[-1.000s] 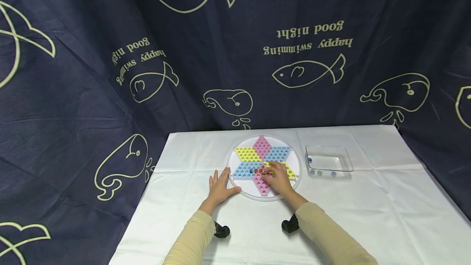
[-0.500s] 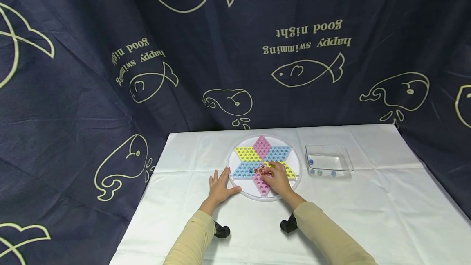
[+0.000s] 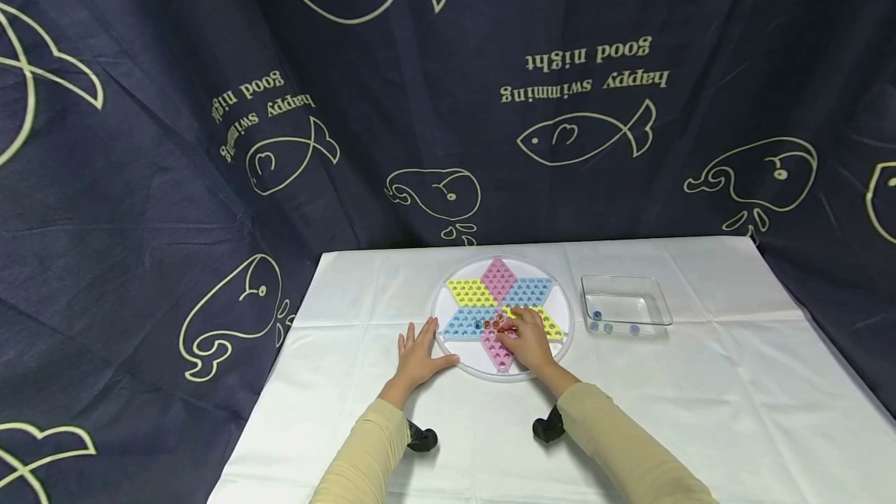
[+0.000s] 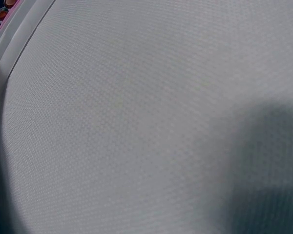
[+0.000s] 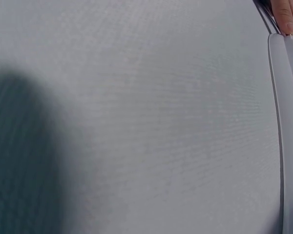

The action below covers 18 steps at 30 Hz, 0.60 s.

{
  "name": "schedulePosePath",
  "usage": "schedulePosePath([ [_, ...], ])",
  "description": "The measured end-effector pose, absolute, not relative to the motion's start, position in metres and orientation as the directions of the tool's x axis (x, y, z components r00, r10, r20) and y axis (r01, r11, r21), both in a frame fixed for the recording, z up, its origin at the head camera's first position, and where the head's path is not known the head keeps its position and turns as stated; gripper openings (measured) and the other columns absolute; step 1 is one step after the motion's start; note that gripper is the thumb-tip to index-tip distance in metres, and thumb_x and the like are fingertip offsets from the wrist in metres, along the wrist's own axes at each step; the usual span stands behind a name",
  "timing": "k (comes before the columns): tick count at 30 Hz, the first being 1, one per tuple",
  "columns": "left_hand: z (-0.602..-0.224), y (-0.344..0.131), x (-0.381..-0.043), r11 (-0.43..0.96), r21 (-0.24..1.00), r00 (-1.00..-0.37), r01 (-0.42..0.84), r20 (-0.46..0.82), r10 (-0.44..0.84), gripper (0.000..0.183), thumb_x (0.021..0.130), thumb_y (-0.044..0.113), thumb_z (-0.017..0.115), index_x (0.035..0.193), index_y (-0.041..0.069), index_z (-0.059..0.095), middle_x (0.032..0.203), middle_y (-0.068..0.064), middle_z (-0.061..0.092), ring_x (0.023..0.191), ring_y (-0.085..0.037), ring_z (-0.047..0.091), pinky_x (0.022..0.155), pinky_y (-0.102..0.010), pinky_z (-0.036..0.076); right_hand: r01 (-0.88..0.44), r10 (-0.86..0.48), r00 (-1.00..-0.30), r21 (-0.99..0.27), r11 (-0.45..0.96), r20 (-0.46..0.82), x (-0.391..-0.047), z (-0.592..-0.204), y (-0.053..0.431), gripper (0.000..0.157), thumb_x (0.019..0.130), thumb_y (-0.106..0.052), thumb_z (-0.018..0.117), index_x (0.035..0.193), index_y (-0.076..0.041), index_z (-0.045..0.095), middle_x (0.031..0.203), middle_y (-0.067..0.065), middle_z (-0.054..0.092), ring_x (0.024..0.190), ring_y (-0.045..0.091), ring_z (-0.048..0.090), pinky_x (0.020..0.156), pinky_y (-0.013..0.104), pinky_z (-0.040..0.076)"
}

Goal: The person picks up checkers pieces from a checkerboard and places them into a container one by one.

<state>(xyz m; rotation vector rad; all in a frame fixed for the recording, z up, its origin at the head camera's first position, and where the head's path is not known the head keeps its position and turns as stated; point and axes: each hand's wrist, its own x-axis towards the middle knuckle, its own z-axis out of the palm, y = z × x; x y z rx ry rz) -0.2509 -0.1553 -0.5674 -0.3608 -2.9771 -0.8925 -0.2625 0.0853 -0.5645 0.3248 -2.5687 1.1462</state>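
Observation:
A round white Chinese checkers board (image 3: 553, 360) with a pink, yellow and blue star lies on the table. My left hand (image 3: 417, 360) rests at its left rim, fingers spread and thumb stretched along the near edge. Over the star, close to its middle, my right hand (image 3: 530, 341) pinches a small reddish marble, mostly hidden by the fingertips. Right beside those fingertips sit several amber-red marbles (image 3: 488, 325), and left of them is a dark blue marble (image 3: 478, 325). In the left wrist view, amber marbles (image 4: 2, 13) show at the top corner.
A clear rectangular box (image 3: 651, 303) stands right of the board, with a blue marble (image 3: 597, 315) and several others along its near side. White cloth (image 3: 714, 379) covers the table. Behind hangs a dark blue curtain (image 3: 595, 208) with fish drawings.
Inside the clear box, one blue marble has rolled toward the near side and slightly right. My right forearm has shifted a little left; both hands stay in place.

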Motion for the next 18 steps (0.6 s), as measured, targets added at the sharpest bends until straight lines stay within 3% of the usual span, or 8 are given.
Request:
schedulePosePath([
  [18, -0.5634, -0.154, -0.2499, 0.811, 0.548, -0.976, 0.207, 0.056, 0.212, 0.092, 0.073, 0.051, 0.069, 0.143, 0.007, 0.029, 0.148, -0.013, 0.029, 0.135, -0.047, 0.009, 0.108, -0.06, 0.002, -0.356, -0.079, -0.918, -0.721, 0.594, 0.388, -0.2627, -0.5567, 0.0908, 0.016, 0.072, -0.011, 0.075, 0.08, 0.001, 0.068, 0.117, 0.024, 0.056, 0.115, 0.042, 0.042, 0.101, 0.056, 0.029],
])
